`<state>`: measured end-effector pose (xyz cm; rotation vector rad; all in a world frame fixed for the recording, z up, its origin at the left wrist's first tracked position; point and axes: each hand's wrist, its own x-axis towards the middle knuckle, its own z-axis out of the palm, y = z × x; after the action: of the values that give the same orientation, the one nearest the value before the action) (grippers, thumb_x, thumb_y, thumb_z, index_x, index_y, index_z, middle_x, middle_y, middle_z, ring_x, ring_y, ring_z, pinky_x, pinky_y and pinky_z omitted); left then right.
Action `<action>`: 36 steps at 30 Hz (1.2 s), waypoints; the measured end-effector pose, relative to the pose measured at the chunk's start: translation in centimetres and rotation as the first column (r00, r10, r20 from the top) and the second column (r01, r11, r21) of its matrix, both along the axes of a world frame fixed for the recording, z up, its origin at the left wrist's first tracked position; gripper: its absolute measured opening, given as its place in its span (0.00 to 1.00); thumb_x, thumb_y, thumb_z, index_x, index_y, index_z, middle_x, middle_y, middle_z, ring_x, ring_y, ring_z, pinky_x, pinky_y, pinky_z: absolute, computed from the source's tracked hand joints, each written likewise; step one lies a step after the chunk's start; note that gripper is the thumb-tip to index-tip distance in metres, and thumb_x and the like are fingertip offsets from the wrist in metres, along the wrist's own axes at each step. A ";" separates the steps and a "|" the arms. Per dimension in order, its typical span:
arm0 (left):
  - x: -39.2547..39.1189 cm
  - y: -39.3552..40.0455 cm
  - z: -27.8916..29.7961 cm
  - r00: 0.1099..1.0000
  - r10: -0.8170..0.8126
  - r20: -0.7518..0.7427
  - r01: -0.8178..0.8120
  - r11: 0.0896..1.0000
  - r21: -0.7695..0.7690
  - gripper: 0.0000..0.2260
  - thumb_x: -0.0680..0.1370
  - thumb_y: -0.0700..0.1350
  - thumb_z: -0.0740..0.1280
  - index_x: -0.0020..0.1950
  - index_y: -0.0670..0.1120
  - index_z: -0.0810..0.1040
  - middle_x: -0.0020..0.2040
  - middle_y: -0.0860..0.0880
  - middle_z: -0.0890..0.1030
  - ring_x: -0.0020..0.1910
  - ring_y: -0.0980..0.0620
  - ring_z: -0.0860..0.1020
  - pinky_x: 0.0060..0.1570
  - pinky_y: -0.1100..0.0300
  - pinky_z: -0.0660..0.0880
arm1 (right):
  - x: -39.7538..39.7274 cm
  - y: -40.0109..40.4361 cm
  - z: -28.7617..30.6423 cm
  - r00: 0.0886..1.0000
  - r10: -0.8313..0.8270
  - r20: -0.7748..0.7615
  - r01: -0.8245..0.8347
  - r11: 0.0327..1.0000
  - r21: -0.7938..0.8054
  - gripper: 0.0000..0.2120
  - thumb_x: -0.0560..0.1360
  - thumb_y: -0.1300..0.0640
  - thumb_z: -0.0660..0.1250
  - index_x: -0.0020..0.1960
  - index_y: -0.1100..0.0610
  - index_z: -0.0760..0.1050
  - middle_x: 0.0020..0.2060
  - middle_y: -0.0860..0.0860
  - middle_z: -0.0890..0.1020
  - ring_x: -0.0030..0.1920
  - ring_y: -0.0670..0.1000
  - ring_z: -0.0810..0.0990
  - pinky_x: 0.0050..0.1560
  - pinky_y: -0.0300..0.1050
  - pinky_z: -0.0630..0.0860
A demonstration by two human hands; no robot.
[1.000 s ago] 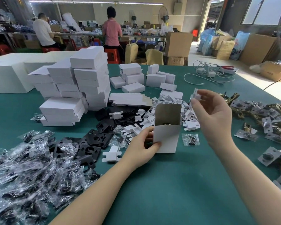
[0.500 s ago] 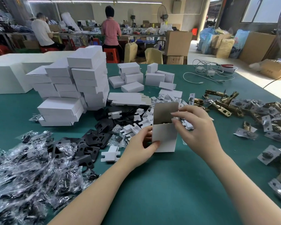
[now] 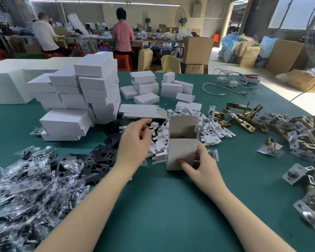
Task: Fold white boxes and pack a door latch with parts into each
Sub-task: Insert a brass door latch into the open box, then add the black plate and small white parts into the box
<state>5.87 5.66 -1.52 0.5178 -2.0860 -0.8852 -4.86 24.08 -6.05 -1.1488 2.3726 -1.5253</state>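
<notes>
White box upright, gripped by right hand, left hand beside, fingers loosely curled

Table: showing plain teal green all over
Open box: showing white outside; grey-brown inside
Stacked boxes: showing plain white at far left
Card inserts: lying white beside the box
Plates: showing matte black at left
Bags: glinting clear over black contents at near left
Latches: gleaming brass with silver-grey faceplates at right
Cable: lying white at far right
</notes>
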 end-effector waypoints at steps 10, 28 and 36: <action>3.7 -9.4 -0.5 0.467 0.274 0.841 -0.143 0.962 -0.234 0.22 0.81 0.53 0.62 0.75 0.50 0.68 0.71 0.45 0.73 0.67 0.43 0.72 0.63 0.50 0.73 | -0.2 0.0 -0.1 0.996 -0.027 0.081 0.028 1.000 -0.004 0.27 0.71 0.51 0.74 0.55 0.24 0.65 0.47 0.32 0.81 0.47 0.37 0.81 0.46 0.27 0.74; 3.4 -8.6 0.1 0.616 0.405 0.675 -0.308 0.913 -0.266 0.13 0.80 0.46 0.58 0.56 0.42 0.79 0.53 0.42 0.78 0.45 0.41 0.76 0.43 0.53 0.74 | -0.4 0.0 -0.3 0.995 -0.001 0.097 0.001 1.000 0.004 0.24 0.72 0.53 0.73 0.63 0.35 0.69 0.48 0.34 0.82 0.48 0.38 0.81 0.51 0.37 0.77; 3.2 -7.5 4.1 0.994 -0.022 -0.111 0.108 0.472 0.875 0.08 0.82 0.48 0.63 0.45 0.47 0.75 0.44 0.48 0.83 0.47 0.49 0.83 0.43 0.60 0.78 | -0.3 0.0 -0.3 0.995 0.002 0.097 -0.002 1.000 0.000 0.23 0.72 0.52 0.73 0.59 0.32 0.69 0.49 0.33 0.82 0.48 0.39 0.82 0.52 0.40 0.78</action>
<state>9.03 -1.86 2.55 0.9026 -1.4043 -2.0219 -5.21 24.07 -6.30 -1.0516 2.3078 -1.5433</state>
